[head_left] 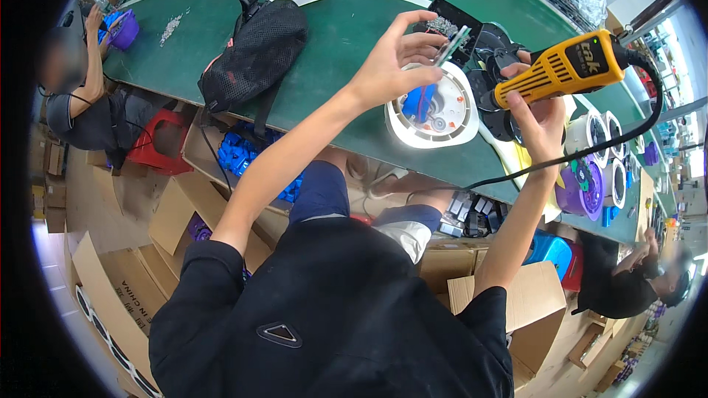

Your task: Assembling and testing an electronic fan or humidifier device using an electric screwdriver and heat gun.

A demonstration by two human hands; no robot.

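1. Shirt (332,302), 6 o'clock: nearest the camera, cut off by the lower edge.
2. Bag (254,55), 11 o'clock: lying on the bench (354,33), apparently kept aside; contents not visible.
3. Left hand (394,66), 1 o'clock: pinching a clear piece (451,48) between thumb and fingers, raised above the housing, presumably leaving its faces free. Exact shape cannot be made out.
4. Housing (428,138), between 1 and 2 o'clock: on the bench, open side up, seemingly for access. Blue part (420,103) inside; upper rim partly hidden by the hand.
5. Screw box (466,16), 1 o'clock: just beyond the housing, likely for easy reach; partly covered by fingers.
6. Right hand (544,124), 2 o'clock: grasping the yellow tool (560,70) near its front, held aslant, seemingly for control. Tip lost against black parts (498,51).
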